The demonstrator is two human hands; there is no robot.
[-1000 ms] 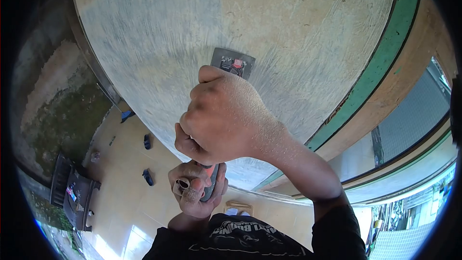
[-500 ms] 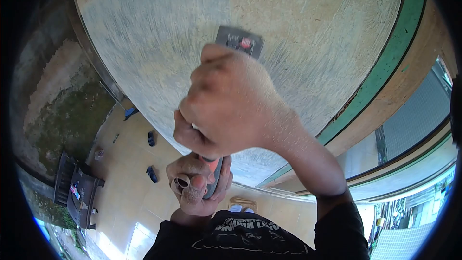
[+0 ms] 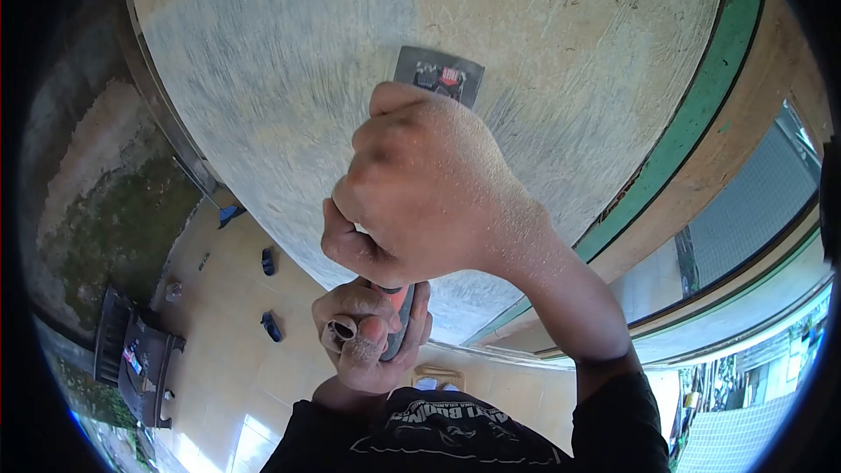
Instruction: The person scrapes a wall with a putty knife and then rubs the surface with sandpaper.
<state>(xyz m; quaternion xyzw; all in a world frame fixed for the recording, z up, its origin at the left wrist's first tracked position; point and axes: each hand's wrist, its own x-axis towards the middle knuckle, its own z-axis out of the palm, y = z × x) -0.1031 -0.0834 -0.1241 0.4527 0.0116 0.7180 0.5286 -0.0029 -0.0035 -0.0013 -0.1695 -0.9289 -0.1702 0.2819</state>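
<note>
A scraper [image 3: 454, 69] with a wide dark grey blade and a red label lies with its blade against the wall [image 3: 307, 52]. My right hand [image 3: 420, 184] is closed around it just below the blade, with pale dust over the skin. Lower down, my left hand [image 3: 363, 337], wearing a ring, wraps the red and black handle [image 3: 401, 320]. Most of the handle between the two hands is hidden. Scraped grey-blue streaks cover much of the wall around the blade, while the upper right part is yellowish.
A green frame strip [image 3: 692, 114] borders the wall on the right, beside a window [image 3: 753, 210]. Below, on the tiled floor [image 3: 228, 298], lie dark sandals [image 3: 272, 326] and a blue broom [image 3: 229, 215]. A dark wooden bench [image 3: 140, 359] stands at lower left.
The blade and both hands have shifted slightly right in view. The scraper's label is sharper now. Both hands keep their hold, and the camera view has moved a little.
</note>
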